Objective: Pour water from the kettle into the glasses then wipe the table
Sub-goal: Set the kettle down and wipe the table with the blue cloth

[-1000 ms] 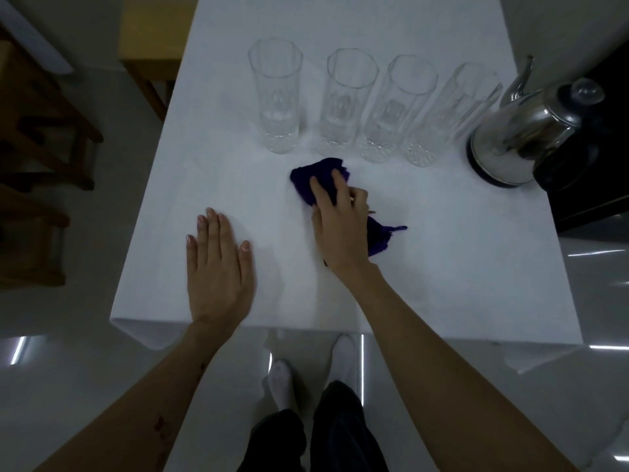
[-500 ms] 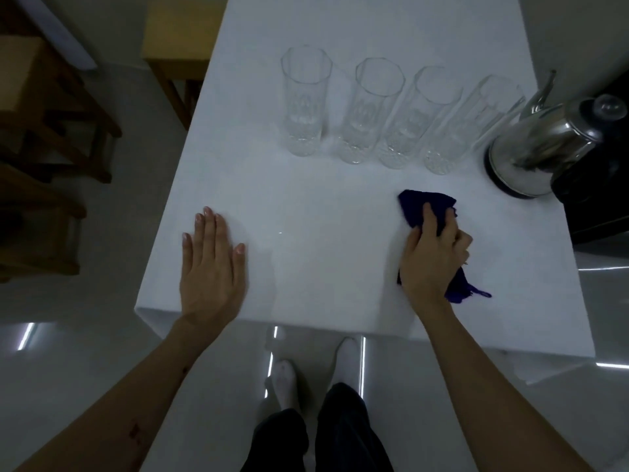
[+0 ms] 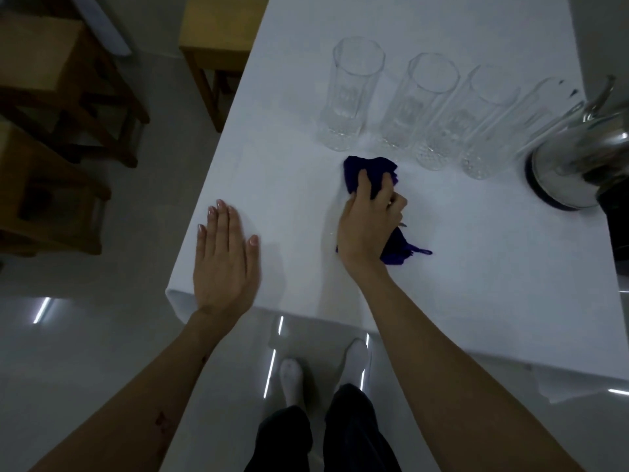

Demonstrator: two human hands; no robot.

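Several tall clear glasses [image 3: 354, 97] stand in a row across the white table [image 3: 476, 267]. A shiny steel kettle [image 3: 575, 165] sits at the right end of the row, partly cut off by the frame edge. My right hand [image 3: 369, 223] presses a dark blue cloth [image 3: 371, 170] flat on the table just in front of the second glass, fingers curled over it. My left hand [image 3: 224, 257] lies flat on the table near its front left corner, fingers together, holding nothing.
Wooden chairs [image 3: 68, 137] and a wooden stool [image 3: 218, 32] stand left of the table. A dark object [image 3: 616, 226] sits at the table's right edge behind the kettle. My feet in white socks [image 3: 292, 379] are below the front edge.
My right hand swept the cloth from the table's middle to the right near the kettle, then back left and forward to just below the glasses. My left hand stayed flat.
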